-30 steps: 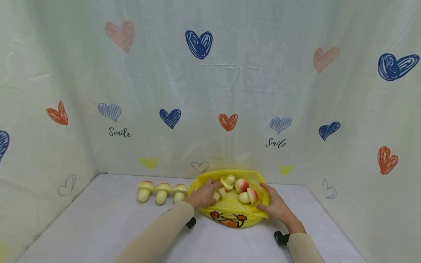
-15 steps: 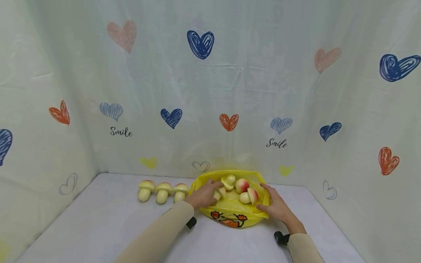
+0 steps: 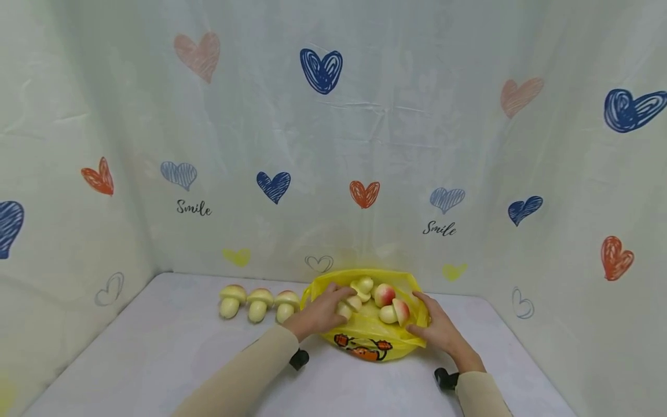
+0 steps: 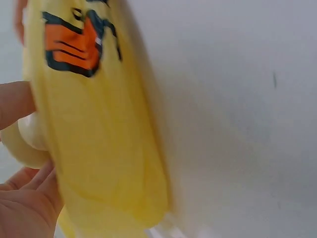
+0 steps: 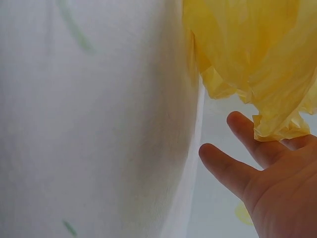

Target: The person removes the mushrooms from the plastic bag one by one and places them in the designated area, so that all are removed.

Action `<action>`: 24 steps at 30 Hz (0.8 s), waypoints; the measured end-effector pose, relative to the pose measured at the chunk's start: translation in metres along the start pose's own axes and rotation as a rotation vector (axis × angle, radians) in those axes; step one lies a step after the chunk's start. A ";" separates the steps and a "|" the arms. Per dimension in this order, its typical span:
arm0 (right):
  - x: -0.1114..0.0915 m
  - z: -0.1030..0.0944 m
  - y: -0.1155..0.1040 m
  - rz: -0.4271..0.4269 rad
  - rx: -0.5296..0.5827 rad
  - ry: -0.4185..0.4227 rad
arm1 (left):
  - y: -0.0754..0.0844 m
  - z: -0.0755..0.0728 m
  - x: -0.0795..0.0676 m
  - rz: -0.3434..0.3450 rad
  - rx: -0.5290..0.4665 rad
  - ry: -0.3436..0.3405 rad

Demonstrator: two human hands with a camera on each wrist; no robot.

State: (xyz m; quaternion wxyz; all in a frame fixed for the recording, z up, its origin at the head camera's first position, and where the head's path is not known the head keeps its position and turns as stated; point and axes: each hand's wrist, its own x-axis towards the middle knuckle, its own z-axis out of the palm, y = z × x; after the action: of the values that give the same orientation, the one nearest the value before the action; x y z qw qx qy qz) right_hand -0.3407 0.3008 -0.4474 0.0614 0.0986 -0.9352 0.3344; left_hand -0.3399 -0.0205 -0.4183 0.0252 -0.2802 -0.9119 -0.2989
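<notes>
A yellow plastic bag (image 3: 359, 339) with an orange and black print lies with its mouth held wide in the head view. Inside it are several toy mushrooms, pale with reddish caps, one mushroom (image 3: 401, 311) near the right side. My left hand (image 3: 319, 313) reaches over the bag's left rim and holds a toy mushroom (image 3: 351, 303) between thumb and fingers; in the left wrist view that mushroom (image 4: 30, 141) is partly behind the bag. My right hand (image 3: 440, 327) grips the bag's right edge. In the right wrist view two fingers (image 5: 242, 166) stick out straight beside the crumpled plastic.
Left of the bag, 3 more toy mushrooms (image 3: 257, 305) stand in a row on the white table (image 3: 156, 347). A pale curtain (image 3: 333, 133) with printed hearts hangs behind and at both sides. Black devices (image 3: 445, 378) are worn at both wrists.
My left wrist and forearm have shifted slightly left, and more of the toy mushroom at that hand shows. My right hand and the bag have barely moved.
</notes>
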 end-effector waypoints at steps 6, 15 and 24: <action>0.000 -0.002 0.000 -0.005 0.000 0.004 | 0.004 -0.008 -0.015 0.041 -0.071 0.042; 0.001 -0.003 -0.001 0.005 -0.002 0.012 | -0.001 -0.021 -0.044 0.082 -0.177 0.125; -0.001 -0.001 0.000 0.020 0.005 -0.001 | -0.018 -0.030 -0.078 0.085 -0.200 0.183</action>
State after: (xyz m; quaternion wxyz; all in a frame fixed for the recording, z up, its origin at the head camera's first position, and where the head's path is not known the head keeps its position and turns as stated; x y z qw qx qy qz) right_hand -0.3393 0.3013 -0.4466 0.0573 0.0898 -0.9354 0.3372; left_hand -0.2877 -0.0880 -0.4195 0.0930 -0.2912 -0.8587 -0.4114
